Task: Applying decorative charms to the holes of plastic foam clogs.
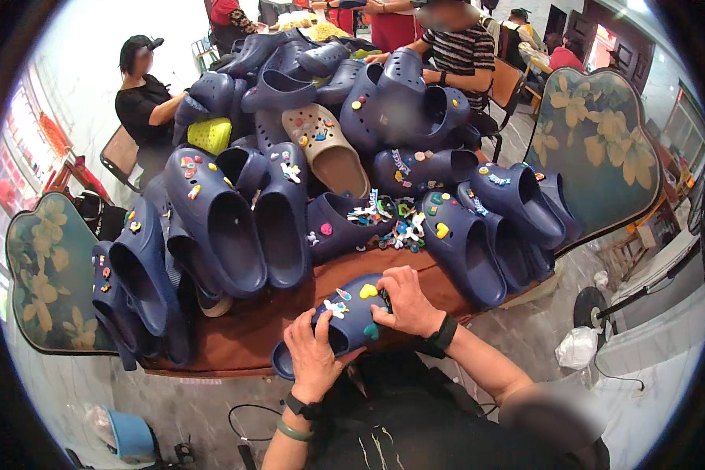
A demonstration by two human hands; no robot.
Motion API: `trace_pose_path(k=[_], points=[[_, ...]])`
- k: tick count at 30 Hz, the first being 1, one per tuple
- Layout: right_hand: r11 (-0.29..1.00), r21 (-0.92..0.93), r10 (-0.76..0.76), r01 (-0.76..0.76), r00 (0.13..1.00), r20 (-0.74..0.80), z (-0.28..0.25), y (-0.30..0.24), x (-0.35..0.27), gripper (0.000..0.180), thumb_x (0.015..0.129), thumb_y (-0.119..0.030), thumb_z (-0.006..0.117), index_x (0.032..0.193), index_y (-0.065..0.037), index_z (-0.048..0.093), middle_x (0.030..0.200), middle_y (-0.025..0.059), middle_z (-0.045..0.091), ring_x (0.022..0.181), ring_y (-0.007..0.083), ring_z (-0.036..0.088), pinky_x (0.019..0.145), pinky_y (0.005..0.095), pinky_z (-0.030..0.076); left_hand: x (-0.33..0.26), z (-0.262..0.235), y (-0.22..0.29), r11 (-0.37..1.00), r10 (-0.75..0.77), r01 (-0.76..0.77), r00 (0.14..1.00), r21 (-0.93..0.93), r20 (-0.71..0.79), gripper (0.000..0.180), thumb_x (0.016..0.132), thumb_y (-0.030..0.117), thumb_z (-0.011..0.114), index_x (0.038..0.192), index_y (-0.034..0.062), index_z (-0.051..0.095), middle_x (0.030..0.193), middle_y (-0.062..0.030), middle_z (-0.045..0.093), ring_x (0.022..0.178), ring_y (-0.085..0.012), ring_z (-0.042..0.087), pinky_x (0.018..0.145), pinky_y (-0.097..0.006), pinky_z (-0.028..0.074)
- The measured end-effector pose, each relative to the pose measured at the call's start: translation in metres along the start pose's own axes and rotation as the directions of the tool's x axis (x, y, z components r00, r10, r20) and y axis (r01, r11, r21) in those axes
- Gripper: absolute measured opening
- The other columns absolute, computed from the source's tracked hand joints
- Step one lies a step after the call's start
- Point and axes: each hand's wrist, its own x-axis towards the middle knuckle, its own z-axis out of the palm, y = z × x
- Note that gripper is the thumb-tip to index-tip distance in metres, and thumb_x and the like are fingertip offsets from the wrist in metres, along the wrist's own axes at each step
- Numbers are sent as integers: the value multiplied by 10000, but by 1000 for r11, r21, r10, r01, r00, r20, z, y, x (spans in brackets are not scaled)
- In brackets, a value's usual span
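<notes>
A navy foam clog [356,315] lies at the table's front edge, its opening towards the lower left. Yellow heart, green heart and white figure charms sit on its upper. My left hand [313,352] grips the clog by its opening, fingers over the near side. My right hand [406,304] is closed around the toe end, thumb and fingers on its right side by the yellow heart; whether a small charm is between them I cannot tell. Just beyond lies a heap of loose charms [403,225], beside another decorated navy clog [338,227].
Navy clogs stand in rows at the left [221,223] and right [466,251], with a big pile behind. A beige clog [329,149] and a lime-green clog [210,135] stand out there. People work around the brown-covered table [251,333]. A blue bucket [131,433] is on the floor.
</notes>
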Motion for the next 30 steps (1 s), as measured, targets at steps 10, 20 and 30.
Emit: trace_pose_path(k=[10, 20, 30], points=[[971, 184, 182, -150, 969, -167, 30, 26, 30, 293, 856, -166, 712, 665, -80, 507, 696, 75, 495, 695, 273, 498, 672, 391, 366, 16, 4, -3, 1000, 1, -1, 1000, 4, -7, 955, 609, 418, 871, 1363, 106, 376, 1292, -181, 454, 1175, -386, 443, 993, -515, 326], [997, 20, 74, -71, 959, -273, 27, 15, 27, 282, 813, -153, 746, 688, -77, 505, 694, 71, 493, 673, 270, 491, 657, 398, 372, 12, 3, 1, 1000, 7, -6, 999, 15, -45, 925, 613, 411, 875, 1344, 109, 395, 1282, -180, 450, 1184, -384, 429, 1007, -515, 313], [798, 429, 405, -424, 904, 139, 15, 16, 9, 526, 805, -292, 779, 1184, 14, 582, 1231, 157, 545, 1202, 296, 518, 1026, 366, 408, 1, 3, 4, 999, -43, 45, 998, 23, -47, 904, 632, 422, 860, 1340, 99, 399, 1287, -178, 446, 1179, -383, 432, 1000, -520, 316]])
